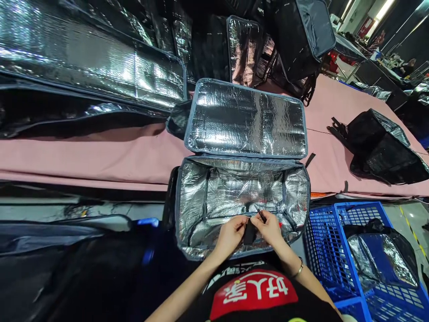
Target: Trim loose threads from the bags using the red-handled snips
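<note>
An insulated bag (pixel 244 183) with a silver foil lining stands open in front of me, its foil-lined lid (pixel 246 120) folded back onto the pink table. Over the bag's near side, my left hand (pixel 231 235) pinches a short black strap (pixel 249 232) between thumb and fingers. Close beside it, my right hand (pixel 271 230) has its fingers closed around small dark thread snips (pixel 260 214), whose tip points up and left. Those right fingers also meet the strap's upper end. The snips' handles are mostly hidden in the hand.
The pink-covered table (pixel 127 156) runs across the view. A large foil-lined bag (pixel 90 58) lies at left, and a black bag (pixel 382 147) at right. Blue plastic crates (pixel 335 250) stand at lower right, one holding a foil-lined bag (pixel 385 259). Dark bags (pixel 67 268) fill the lower left.
</note>
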The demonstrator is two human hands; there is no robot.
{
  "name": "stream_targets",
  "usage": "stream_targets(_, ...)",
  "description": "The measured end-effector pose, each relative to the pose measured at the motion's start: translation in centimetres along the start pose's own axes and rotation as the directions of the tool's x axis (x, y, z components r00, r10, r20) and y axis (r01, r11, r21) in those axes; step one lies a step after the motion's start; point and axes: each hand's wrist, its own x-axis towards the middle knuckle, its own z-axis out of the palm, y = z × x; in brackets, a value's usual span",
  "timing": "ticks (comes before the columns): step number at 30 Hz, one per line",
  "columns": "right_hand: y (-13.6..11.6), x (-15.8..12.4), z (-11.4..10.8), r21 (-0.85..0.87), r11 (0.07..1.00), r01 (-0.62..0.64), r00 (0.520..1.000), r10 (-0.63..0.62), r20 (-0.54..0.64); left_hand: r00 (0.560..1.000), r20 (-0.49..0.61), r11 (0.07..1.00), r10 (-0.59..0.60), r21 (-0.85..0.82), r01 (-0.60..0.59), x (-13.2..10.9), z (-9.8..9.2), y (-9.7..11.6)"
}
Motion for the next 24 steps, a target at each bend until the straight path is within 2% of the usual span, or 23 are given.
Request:
stream_targets(3, 0.2, 0.2, 0.1, -0.092, 0.996, -0.017, 0.999, 0.014, -0.032, 1.000, 0.020, 1.000, -0.011, 0.010, 0.011, -0.2, 0.3, 0.5)
stream_targets(6, 0.0, 0.1, 0.1, -0.130, 0.992, -0.002, 0.999, -0.004, -0.052, 1.000, -0.017, 0.999, 0.001, 0.050, 0.000, -0.9, 0.0, 1.6)
stream_targets(9, -1.3, -0.7, -0.5, -0.055, 0.998, 0.029, 0.998, -0.032, -0.061, 0.997, -0.068, 0.991, 0.030, 0.135, -0.021, -2.7, -1.6, 3.2)
stream_targets(11, -2.7, -1.8, -1.4, 0.022, 0.999, 0.039, 0.995, -0.037, -0.092, 0.983, -0.157, 0.970, 0.096, 0.238, -0.057, -4.4, -3.5, 4.0)
stream_targets(12, -3.4, -2.5, -2.1, 0.057, 0.997, 0.050, 0.992, -0.043, -0.120, 0.962, -0.231, 0.951, 0.145, 0.301, -0.072, -5.3, -4.5, 4.4)
stream_targets(15, -4.8, -4.8, -4.7, 0.097, 0.986, 0.138, 0.964, -0.111, -0.244, 0.854, -0.439, 0.869, 0.280, 0.494, -0.031, -7.8, -7.5, 5.2)
stream_targets(17, -4.9, -6.1, -6.7, 0.039, 0.984, 0.174, 0.920, -0.148, -0.363, 0.804, -0.491, 0.796, 0.336, 0.605, 0.037, -8.9, -8.8, 5.7)
stream_targets(18, -4.7, -6.6, -7.7, -0.014, 0.987, 0.162, 0.891, -0.153, -0.427, 0.796, -0.500, 0.760, 0.343, 0.645, 0.078, -9.1, -9.3, 5.9)
stream_targets(21, -3.7, -7.2, -10.0, -0.181, 0.983, 0.023, 0.812, -0.124, -0.570, 0.832, -0.499, 0.723, 0.242, 0.665, 0.188, -9.2, -10.1, 6.2)
stream_targets(24, -2.5, -7.0, -11.4, -0.298, 0.945, -0.133, 0.815, -0.066, -0.576, 0.897, -0.437, 0.794, 0.067, 0.568, 0.217, -8.5, -10.8, 5.8)
